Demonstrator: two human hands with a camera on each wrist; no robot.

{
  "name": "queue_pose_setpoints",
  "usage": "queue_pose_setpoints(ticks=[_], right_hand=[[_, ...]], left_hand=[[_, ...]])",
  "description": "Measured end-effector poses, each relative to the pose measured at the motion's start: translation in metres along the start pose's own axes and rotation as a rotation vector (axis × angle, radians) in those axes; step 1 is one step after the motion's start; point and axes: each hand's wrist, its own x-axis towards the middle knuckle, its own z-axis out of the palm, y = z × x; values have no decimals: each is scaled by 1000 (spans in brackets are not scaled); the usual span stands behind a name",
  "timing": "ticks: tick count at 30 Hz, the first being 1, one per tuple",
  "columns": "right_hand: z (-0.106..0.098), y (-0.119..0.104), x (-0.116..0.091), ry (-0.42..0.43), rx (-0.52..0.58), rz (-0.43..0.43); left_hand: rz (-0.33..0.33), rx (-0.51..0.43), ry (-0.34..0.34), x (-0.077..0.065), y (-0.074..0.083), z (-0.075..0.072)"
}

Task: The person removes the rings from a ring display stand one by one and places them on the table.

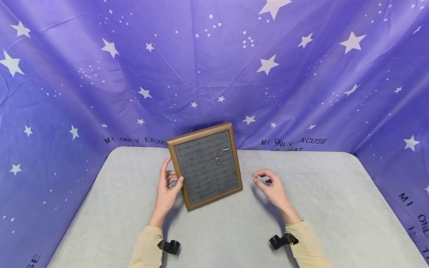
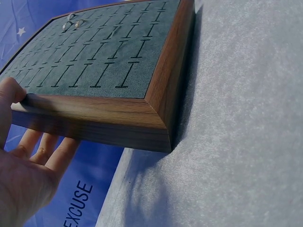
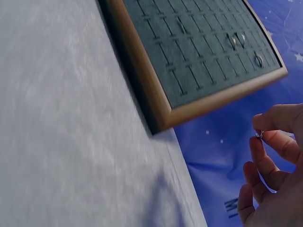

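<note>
A ring display tray with a brown wooden frame and a dark grey-green slotted pad stands tilted up from the table. My left hand grips its left edge, thumb on the front of the frame and fingers behind it. Three rings sit in slots towards the upper right, one a silver ring, the others close together lower down. To the right of the tray, my right hand pinches a small silver ring between thumb and fingertips, apart from the frame.
The tray's lower edge is over a pale grey table. Behind and at both sides hangs a purple-blue cloth with white stars and printed lettering. A black wrist camera is strapped to each sleeve.
</note>
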Motion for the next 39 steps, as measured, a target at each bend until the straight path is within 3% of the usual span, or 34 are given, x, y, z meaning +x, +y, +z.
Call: queue_pose_setpoints(ticks=[18, 23, 29, 39], right_hand=[[-30, 24, -10, 83, -45, 77], [-38, 47, -10, 98, -88, 75], [-48, 82, -5, 90, -157, 134], [-55, 95, 2, 59, -273, 139]], left_hand=[[-24, -5, -11, 1, 0, -1], [-25, -7, -11, 0, 0, 0], [-27, -5, -9, 0, -1, 0], [-24, -9, -12, 1, -2, -1]])
